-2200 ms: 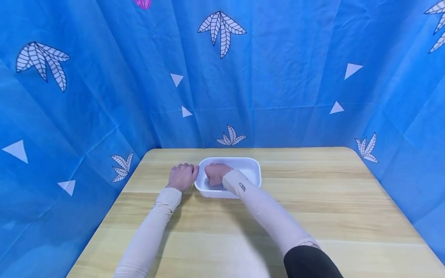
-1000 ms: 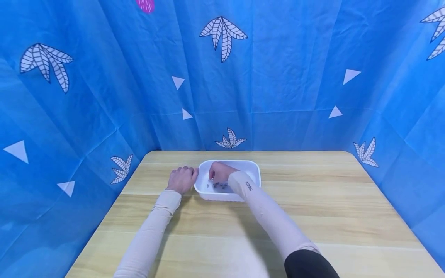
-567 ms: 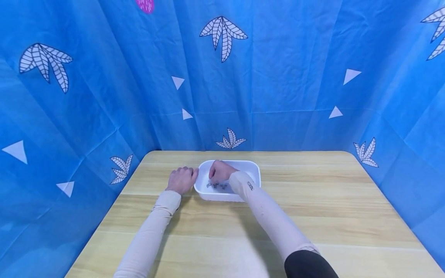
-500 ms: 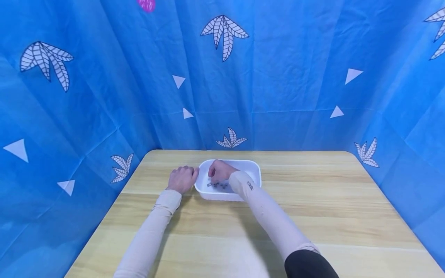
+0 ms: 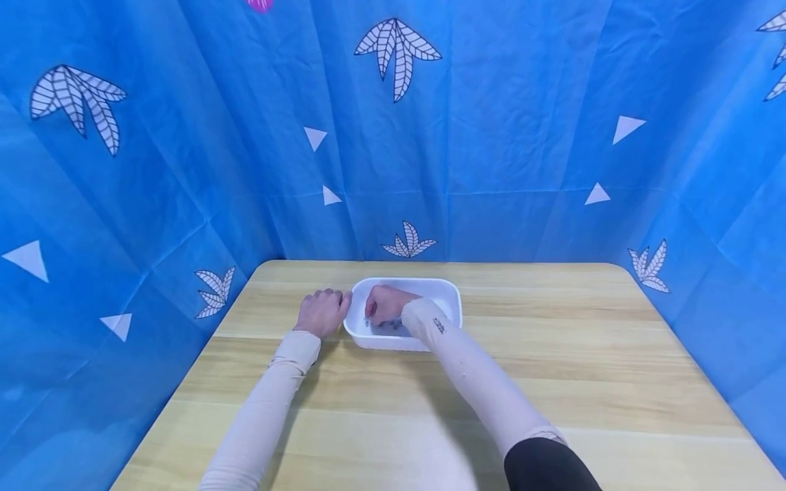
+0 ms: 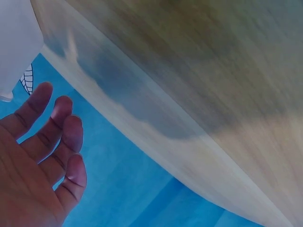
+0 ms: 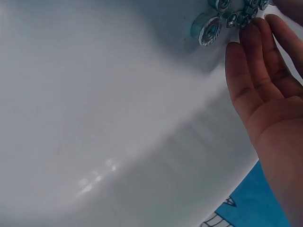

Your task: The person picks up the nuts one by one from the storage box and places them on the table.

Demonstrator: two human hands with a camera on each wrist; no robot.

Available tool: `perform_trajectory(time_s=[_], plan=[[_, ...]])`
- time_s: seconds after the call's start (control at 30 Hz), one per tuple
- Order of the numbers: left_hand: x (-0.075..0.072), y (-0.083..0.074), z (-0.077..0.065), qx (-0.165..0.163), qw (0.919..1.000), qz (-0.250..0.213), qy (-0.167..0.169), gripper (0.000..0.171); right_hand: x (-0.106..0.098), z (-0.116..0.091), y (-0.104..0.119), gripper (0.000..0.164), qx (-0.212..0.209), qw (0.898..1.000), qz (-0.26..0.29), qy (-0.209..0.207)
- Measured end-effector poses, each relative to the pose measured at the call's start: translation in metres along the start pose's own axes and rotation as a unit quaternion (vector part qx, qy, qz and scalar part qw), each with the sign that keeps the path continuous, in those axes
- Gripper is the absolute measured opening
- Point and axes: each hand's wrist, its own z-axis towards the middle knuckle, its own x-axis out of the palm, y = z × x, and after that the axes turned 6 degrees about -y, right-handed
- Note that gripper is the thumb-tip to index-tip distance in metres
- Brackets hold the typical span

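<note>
A white rectangular tray (image 5: 452, 320) stands towards the table's far edge. My right hand (image 5: 388, 305) reaches down into its left part. In the right wrist view, the gently bent fingers (image 7: 255, 80) have their tips right at a cluster of small shiny metal nuts (image 7: 230, 19). One larger flange nut (image 7: 207, 29) with a serrated face lies at the cluster's edge, and the thumb shows only partly at the corner. My left hand (image 5: 321, 312) is at the tray's left end, thumb side at the rim. Its fingers (image 6: 61, 142) are loosely bent in the left wrist view, with nothing in them.
The tray rests on a light wood-grain table (image 5: 552, 382). A blue curtain (image 5: 510, 136) with white leaf and triangle prints encloses the back and both sides.
My right hand has shifted about inside the tray, uncovering the nuts and then coming lower over part of them again. The left hand and the tray have stayed in place.
</note>
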Motion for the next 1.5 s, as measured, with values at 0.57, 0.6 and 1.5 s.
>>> perform_trajectory(time_s=[0.57,0.6,1.5], plan=[[0.003,0.001,-0.003,-0.010,0.9999,0.000,0.009,0.062,0.009,-0.004,0.009,0.005,-0.040,0.969,-0.242,-0.022],[0.003,0.001,-0.003,-0.009,0.9999,0.000,0.006,0.061,0.010,-0.004,0.010,0.008,-0.044,0.965,-0.259,-0.023],[-0.002,-0.005,-0.003,-0.013,0.9999,0.000,-0.001,0.061,-0.001,-0.013,0.004,0.026,0.023,0.997,-0.062,-0.036]])
